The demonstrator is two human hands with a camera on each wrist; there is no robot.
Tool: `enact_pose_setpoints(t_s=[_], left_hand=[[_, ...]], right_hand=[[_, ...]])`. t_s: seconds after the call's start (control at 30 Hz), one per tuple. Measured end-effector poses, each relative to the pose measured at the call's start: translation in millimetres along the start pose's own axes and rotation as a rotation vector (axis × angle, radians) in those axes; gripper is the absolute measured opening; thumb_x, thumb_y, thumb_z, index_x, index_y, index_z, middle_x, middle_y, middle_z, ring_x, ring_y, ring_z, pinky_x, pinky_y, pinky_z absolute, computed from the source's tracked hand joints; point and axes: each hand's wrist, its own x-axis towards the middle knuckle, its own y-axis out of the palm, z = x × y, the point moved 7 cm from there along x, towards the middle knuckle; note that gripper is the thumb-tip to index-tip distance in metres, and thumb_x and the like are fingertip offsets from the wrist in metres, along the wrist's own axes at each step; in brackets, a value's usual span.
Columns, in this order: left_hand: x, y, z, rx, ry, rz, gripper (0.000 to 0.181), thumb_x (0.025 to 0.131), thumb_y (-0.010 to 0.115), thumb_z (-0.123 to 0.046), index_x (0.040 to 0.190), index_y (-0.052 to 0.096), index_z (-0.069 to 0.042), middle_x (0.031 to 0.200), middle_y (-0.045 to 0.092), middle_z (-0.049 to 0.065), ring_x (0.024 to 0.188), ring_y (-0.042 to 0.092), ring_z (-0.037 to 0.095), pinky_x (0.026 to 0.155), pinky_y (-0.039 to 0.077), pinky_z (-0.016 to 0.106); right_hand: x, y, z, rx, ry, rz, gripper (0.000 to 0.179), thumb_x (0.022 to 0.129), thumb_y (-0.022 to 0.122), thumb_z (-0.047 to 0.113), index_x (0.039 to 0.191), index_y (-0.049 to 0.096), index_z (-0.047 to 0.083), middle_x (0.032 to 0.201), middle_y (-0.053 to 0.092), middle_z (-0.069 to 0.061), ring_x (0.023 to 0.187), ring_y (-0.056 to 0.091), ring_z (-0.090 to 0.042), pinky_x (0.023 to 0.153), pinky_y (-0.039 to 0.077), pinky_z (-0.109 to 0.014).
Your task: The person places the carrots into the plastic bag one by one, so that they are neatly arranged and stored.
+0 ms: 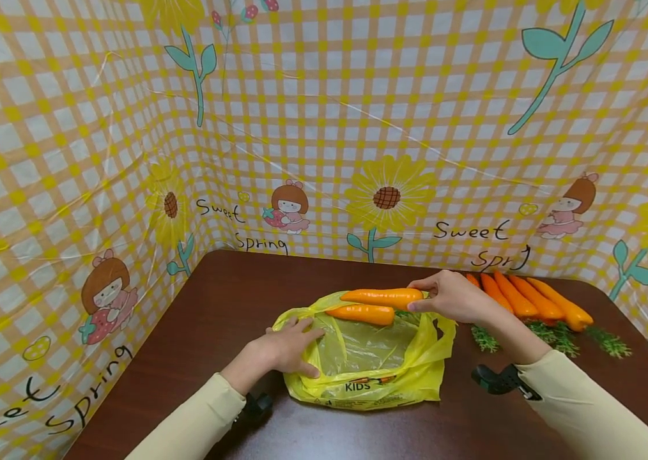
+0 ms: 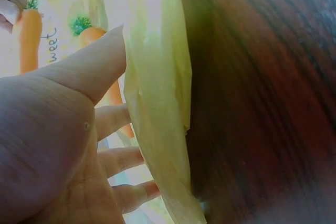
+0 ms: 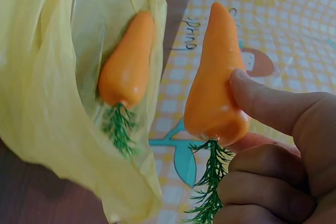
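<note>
My right hand [image 1: 455, 297] pinches an orange carrot [image 1: 381, 296] near its leafy end, thumb on one side, and holds it above the far rim of a yellow plastic bag [image 1: 367, 388]. Green leaves hang below that carrot in the right wrist view. A second carrot [image 3: 128, 61] lies inside the bag's open mouth, its top toward the right. My left hand [image 1: 285, 348] rests at the bag's left rim with fingers spread; in the left wrist view its fingertips [image 2: 149, 188] touch the yellow plastic.
Several more carrots [image 1: 537, 300] with green tops lie side by side at the right rear of the dark wooden table [image 1: 186, 377]. A checked, flower-printed cloth [image 1: 324, 128] stands behind the table and along its sides.
</note>
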Motion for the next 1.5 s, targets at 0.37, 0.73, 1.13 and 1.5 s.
enact_pose_setpoints(t_s=[0.37, 0.73, 1.13, 1.5], left_hand=[[-0.9, -1.3, 1.7, -0.014, -0.005, 0.004, 0.082, 0.088, 0.072, -0.055, 0.157, 0.036, -0.029, 0.168, 0.020, 0.006, 0.155, 0.016, 0.036, 0.108, 0.029, 0.074], [-1.2, -1.0, 1.8, -0.011, 0.000, 0.002, 0.083, 0.088, 0.072, -0.055, 0.158, 0.036, -0.028, 0.168, 0.021, 0.007, 0.155, 0.016, 0.037, 0.107, 0.029, 0.075], [-0.8, -1.0, -0.9, -0.008, 0.002, 0.010, 0.083, 0.088, 0.071, -0.056, 0.158, 0.035, -0.029, 0.168, 0.020, 0.005, 0.155, 0.015, 0.036, 0.107, 0.029, 0.075], [-0.9, -1.1, -1.6, -0.006, -0.001, 0.010, 0.083, 0.088, 0.072, -0.056, 0.158, 0.036, -0.028, 0.168, 0.021, 0.007, 0.155, 0.016, 0.037, 0.107, 0.029, 0.075]], right_hand=[[18.1, 23.5, 14.8, -0.050, 0.004, 0.026, 0.055, 0.090, 0.076, 0.033, 0.135, 0.065, 0.004, 0.042, 0.036, 0.006, 0.042, 0.018, -0.009, 0.046, 0.023, -0.022], [30.3, 43.9, 28.7, -0.076, 0.006, 0.007, 0.053, 0.089, 0.077, 0.034, 0.132, 0.068, 0.004, 0.041, 0.038, 0.005, 0.041, 0.015, -0.009, 0.046, 0.018, -0.023], [27.2, 65.9, 18.0, -0.190, 0.026, -0.044, 0.055, 0.086, 0.079, 0.038, 0.130, 0.069, 0.007, 0.055, 0.056, 0.002, 0.048, 0.027, -0.009, 0.049, 0.022, -0.025], [19.3, 71.2, 5.5, -0.236, 0.056, -0.095, 0.054, 0.086, 0.079, 0.036, 0.131, 0.069, 0.009, 0.100, 0.075, -0.013, 0.047, 0.033, -0.010, 0.044, 0.024, -0.026]])
